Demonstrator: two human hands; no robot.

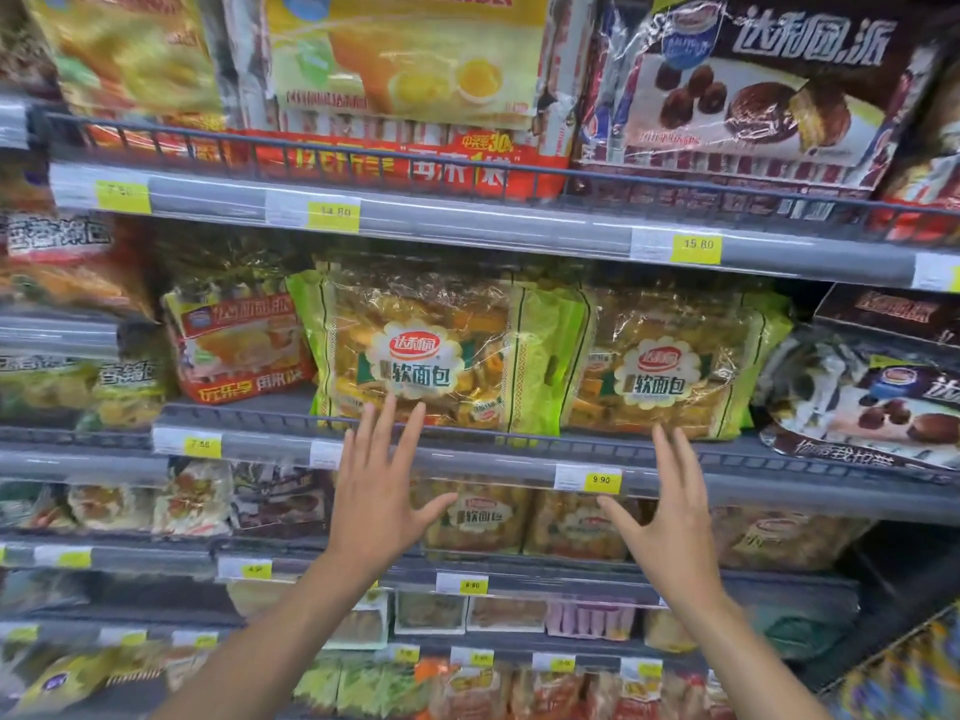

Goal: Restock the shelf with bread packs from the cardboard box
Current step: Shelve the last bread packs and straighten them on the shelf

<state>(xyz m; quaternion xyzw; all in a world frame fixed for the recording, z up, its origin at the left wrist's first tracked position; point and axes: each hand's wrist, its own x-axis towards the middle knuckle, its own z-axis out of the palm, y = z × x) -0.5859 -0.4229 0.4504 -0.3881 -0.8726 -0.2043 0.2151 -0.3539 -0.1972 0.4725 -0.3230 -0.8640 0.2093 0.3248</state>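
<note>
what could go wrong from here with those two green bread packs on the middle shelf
1. Neither the left hand nor the right hand grips anything. The left green-edged clear plastic bread pack stands tall above the low grey wire rail, so it might tip forward off the shelf.
2. That pack overlaps the right green-edged clear bread pack; pushing it back may crumple both.
</note>
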